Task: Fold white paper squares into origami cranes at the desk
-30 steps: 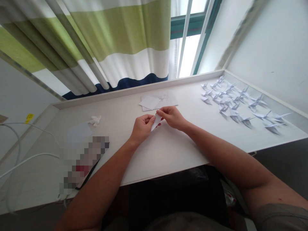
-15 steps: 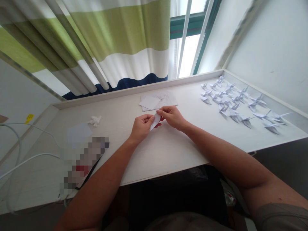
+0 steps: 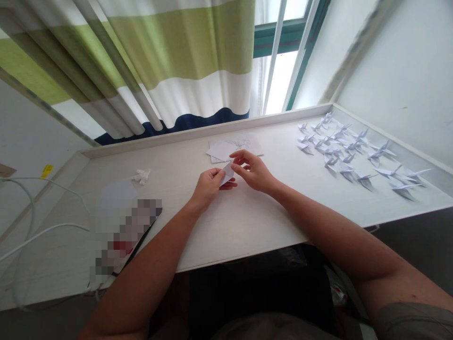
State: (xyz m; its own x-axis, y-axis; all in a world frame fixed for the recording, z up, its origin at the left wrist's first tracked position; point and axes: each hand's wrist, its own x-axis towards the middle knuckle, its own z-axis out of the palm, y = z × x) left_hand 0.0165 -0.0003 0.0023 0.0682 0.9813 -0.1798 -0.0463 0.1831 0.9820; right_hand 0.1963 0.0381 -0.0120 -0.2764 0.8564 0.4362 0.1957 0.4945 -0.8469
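Both my hands meet over the middle of the white desk (image 3: 247,222). My left hand (image 3: 208,186) pinches a small folded white paper piece (image 3: 227,173) between thumb and fingers. My right hand (image 3: 255,171) is at the paper's upper end, its thumb and fingertips closed on the tip while the other fingers lift loosely. The paper is held just above the desk top, tilted up to the right.
Several folded white paper cranes (image 3: 348,151) stand in rows at the desk's right. A small stack of paper sheets (image 3: 226,148) lies behind my hands. A crumpled paper scrap (image 3: 141,176) and a blurred object (image 3: 122,236) lie at the left, with white cables (image 3: 21,236). A striped curtain hangs behind.
My right hand has lifted slightly and its fingers have spread a little at the paper's tip. The paper piece has turned more upright. The view has shifted a bit.
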